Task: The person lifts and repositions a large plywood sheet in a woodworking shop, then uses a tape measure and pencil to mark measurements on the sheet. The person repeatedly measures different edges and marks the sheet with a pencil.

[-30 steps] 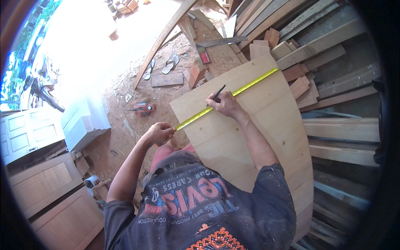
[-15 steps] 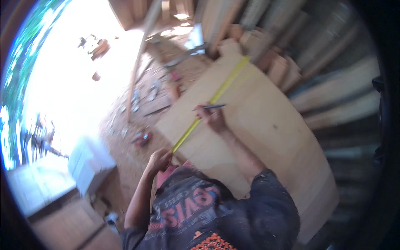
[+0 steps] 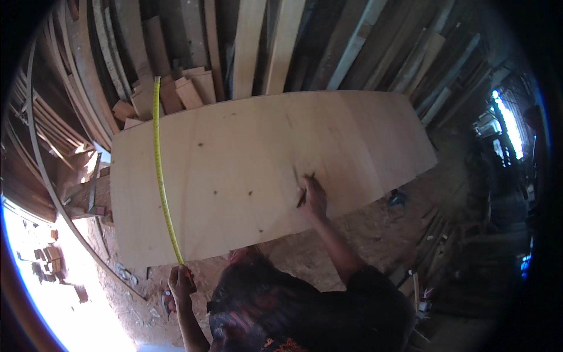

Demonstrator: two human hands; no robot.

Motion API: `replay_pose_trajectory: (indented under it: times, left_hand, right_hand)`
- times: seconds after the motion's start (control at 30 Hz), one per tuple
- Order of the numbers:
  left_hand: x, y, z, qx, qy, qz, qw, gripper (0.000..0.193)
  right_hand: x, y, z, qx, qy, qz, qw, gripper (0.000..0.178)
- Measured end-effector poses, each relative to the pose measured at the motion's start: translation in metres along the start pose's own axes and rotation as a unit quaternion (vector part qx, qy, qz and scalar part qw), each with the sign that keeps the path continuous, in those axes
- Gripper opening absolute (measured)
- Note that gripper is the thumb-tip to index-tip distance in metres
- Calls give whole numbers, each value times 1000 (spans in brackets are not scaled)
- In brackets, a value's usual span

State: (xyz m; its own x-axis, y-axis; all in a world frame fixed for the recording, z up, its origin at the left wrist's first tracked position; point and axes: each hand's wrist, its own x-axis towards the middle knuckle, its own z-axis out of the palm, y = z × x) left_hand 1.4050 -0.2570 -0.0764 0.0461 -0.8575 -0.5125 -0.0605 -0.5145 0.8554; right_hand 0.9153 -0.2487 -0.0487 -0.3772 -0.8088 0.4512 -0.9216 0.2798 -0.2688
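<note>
A large pale wooden board (image 3: 352,141) lies flat in front of me. A yellow tape measure (image 3: 161,182) is drawn out across its left part, the far end reaching past the far edge onto the wood blocks. My left hand (image 3: 179,283) is closed around the tape's case, just off the board's near edge. Over the near middle of the board is my right hand (image 3: 315,198), closed on a thin dark pencil (image 3: 301,198). Its fingers are bent, with the pencil pointing down toward the surface.
Tall planks (image 3: 249,50) lean in a row behind the board. Short wood blocks (image 3: 187,91) are piled at its far left edge. A long thin curved strip (image 3: 56,196) slants down on the left. Scrap wood (image 3: 437,234) lies on the dusty ground at right.
My view has swung to the right and the board now lies across it. My right hand has left the tape and moved rightward over the board. My left hand still holds the tape measure.
</note>
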Motion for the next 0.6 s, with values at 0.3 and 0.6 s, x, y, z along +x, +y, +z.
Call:
replay_pose_trajectory:
  times: [0.3,0.6]
  left_hand:
    - [-87,-55,113,-71,-7,-71,995,25]
    - [-132,-77,186,-39,58,-32,997,29]
  right_hand:
    - [-40,36,-11,11,-43,-54,998,31]
    - [-2,90,-27,127,-128,-201,963,31]
